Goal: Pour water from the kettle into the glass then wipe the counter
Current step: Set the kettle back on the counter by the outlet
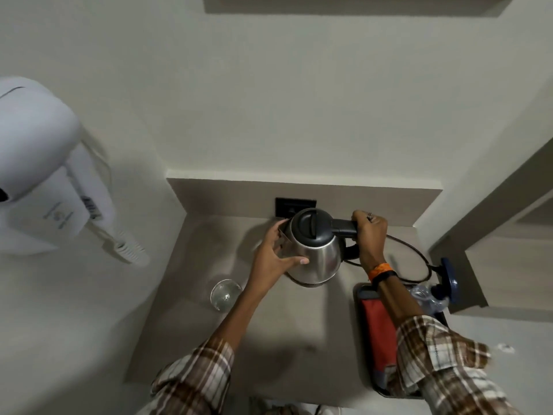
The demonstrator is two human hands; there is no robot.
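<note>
**Mia:** What are the hands doing?

**Ben:** The right hand (369, 235) is wrapped tight around the black handle of the kettle (312, 250). The left hand (273, 256) is spread wide on the shiny side of the kettle, with the thumb touching the metal at the front.

**Mia:** Where is the kettle?

**Ben:** It stands upright near the back of the counter (269, 339), just in front of the black wall socket (294, 206). Its dark lid is shut. I cannot tell if it is lifted a little or resting.

**Mia:** And the glass?

**Ben:** The glass (224, 295) is to the left of the kettle and closer to the person. It sits near the left edge of the counter, right by the wall. It is apart from the kettle.

**Mia:** Is there room to move?

**Ben:** Yes. In front of the kettle the counter is bare all the way to the front edge. Behind the kettle there is hardly any room before the back wall.

**Mia:** What is on the other side?

**Ben:** To the right of the kettle lies a dark tray (363, 292) with a red packet (378, 327) and a clear plastic bottle (426, 298) in it. The tray fills that corner. A dark cord (417, 253) loops from the kettle toward the right edge.

**Mia:** Anything else?

**Ben:** A white hair dryer (45, 181) hangs on the wall, far to the left of the kettle.
</note>
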